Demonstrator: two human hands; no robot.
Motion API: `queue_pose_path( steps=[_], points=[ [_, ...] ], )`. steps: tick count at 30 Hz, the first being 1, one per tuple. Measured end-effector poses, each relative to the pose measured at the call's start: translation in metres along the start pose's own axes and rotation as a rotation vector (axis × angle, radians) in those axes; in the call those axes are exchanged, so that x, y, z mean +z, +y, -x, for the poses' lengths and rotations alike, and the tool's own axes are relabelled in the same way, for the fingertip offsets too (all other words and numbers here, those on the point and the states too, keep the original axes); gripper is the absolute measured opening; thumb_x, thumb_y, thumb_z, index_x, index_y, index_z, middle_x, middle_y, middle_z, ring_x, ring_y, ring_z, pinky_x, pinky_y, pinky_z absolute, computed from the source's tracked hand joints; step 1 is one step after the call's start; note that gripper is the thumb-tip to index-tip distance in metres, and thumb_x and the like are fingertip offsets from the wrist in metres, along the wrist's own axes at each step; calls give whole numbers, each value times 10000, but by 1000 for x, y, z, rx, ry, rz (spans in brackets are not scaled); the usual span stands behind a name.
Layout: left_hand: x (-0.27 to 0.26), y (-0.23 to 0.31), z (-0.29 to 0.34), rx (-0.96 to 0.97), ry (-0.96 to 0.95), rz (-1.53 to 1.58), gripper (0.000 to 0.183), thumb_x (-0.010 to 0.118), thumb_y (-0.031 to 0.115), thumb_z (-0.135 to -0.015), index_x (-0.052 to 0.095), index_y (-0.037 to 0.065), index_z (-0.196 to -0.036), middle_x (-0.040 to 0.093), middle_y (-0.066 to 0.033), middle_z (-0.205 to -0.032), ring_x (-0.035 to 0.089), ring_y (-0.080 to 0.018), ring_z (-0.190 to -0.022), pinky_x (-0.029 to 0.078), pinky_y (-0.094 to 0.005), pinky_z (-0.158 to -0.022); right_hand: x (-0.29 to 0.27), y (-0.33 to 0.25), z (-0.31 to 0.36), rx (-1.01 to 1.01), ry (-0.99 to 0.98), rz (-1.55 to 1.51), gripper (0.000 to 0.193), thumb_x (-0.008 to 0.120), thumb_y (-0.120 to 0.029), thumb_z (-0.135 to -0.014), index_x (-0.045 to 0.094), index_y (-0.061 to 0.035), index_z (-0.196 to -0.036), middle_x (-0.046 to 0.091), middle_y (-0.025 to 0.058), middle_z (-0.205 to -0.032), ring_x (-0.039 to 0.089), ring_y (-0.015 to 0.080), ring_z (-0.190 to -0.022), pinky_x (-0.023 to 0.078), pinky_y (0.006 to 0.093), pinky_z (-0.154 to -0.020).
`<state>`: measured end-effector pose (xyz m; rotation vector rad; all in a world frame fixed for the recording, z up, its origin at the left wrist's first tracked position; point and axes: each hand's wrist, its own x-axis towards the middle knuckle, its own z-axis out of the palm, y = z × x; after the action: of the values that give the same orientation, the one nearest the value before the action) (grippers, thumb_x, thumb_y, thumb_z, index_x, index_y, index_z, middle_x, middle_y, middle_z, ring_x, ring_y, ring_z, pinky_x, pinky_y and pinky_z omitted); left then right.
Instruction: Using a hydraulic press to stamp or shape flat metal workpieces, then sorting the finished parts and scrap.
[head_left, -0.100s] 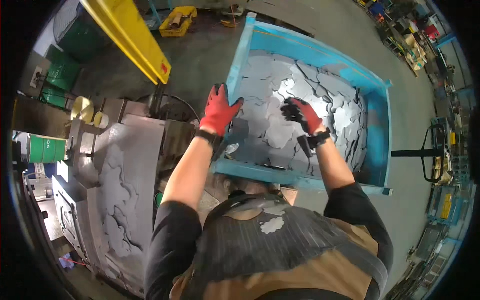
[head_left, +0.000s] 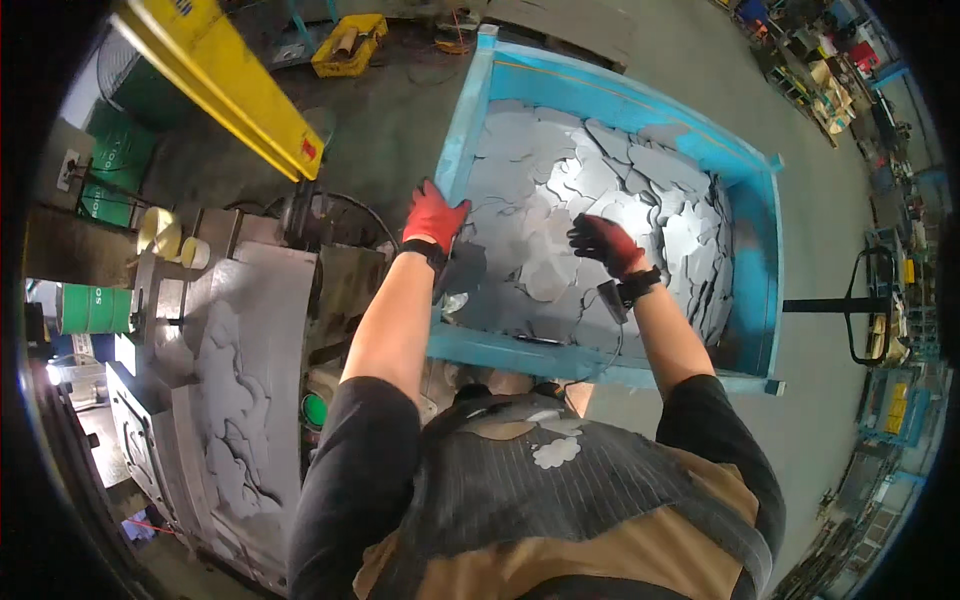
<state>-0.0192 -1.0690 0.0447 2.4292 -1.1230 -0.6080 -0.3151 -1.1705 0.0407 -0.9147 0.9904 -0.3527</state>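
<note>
A large blue metal bin (head_left: 456, 152) stands before me, filled with flat grey plates (head_left: 590, 180) that have wavy, scalloped edges and lie overlapping. My left hand (head_left: 436, 220), in a red glove with dark fingertips, lies over the bin's left rim, its thumb on the inner side and its fingers curled round the edge. Above the plates, near the bin's middle, hovers my right hand (head_left: 608, 245) in a matching glove. Its dark fingers stretch out to the left and no object shows in them. A dark device hangs at the right wrist.
To my left, a grey metal bench (head_left: 265, 330) carries more scalloped plates (head_left: 235, 400). A yellow beam (head_left: 220, 80) slants in above it. Green drums (head_left: 95, 308) stand at the far left. A yellow crate (head_left: 350, 45) sits on the floor behind. Racks line the right side.
My left hand has lowered slightly onto the rim, and its fingers, spread before, are now more curled. My right hand has shifted slightly down, its fingers straighter. The view has turned slightly.
</note>
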Motion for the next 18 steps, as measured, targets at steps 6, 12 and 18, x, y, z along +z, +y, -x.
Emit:
queue_pose_path(
  steps=[6,12,18],
  points=[
    [41,-14,-21,-77,56,-128,816,670,352,-727,244,6,-1331,509,-263,-1126,547,-391,-988,464,-443,-814,-12,39,-101,82,-40,35,481,550,-369,-837,471,-62,-1199,548,128,-1106,548,210,-947,444,335,-774],
    [51,-10,-28,-67,114,-225,812,675,335,-706,260,19,-1329,515,-241,-1104,564,-370,-947,478,-435,-768,1,65,-227,-115,286,526,826,654,-457,-710,328,52,-1272,389,226,-1320,387,311,-1223,337,366,-977],
    [50,-15,-25,-101,104,-209,787,644,360,-726,266,19,-1326,488,-236,-1173,555,-369,-969,464,-434,-796,53,52,-235,-82,632,639,783,748,-366,-635,371,42,-1187,543,236,-1026,532,342,-1001,450,423,-841]
  ],
)
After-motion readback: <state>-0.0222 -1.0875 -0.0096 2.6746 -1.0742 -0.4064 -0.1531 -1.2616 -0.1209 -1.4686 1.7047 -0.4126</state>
